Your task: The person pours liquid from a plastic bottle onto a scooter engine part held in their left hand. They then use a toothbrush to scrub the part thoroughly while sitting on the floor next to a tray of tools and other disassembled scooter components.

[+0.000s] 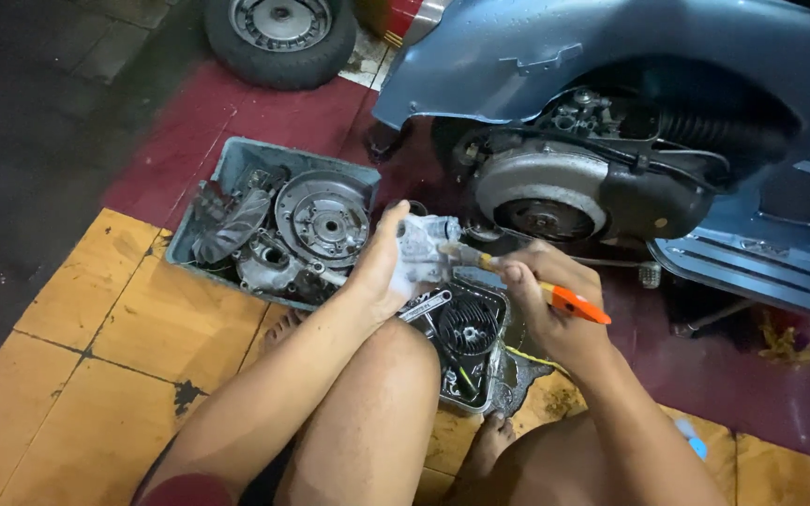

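Hands meet just left of the frame's centre, above the person's bare knees. The left hand (382,267) wraps around a small grey metal engine part (427,245), fingers curled behind it and thumb up at 12 o'clock, so the part sits clamped in the palm. From 3 o'clock the right hand (547,300) comes in, fingers pressed together around an orange-handled brush (534,286); its pale bristle end touches the part's right face, and the orange handle sticks out toward 4 o'clock past the knuckles.

Directly below the part, at 6 o'clock, lies a dark tray (480,370) holding a finned cylinder piece (467,326) and a wrench (427,305). At 9 o'clock from the left hand sits a blue-grey plastic bin (236,159) filled with engine parts, among them a round flywheel disc (322,217). At 1 to 2 o'clock stands a blue scooter (611,42) with its side open and the engine housing (555,192) exposed. A loose wheel (278,37) lies on the floor at 11 o'clock. The floor shows orange tiles (77,375) nearby and red paint farther off.
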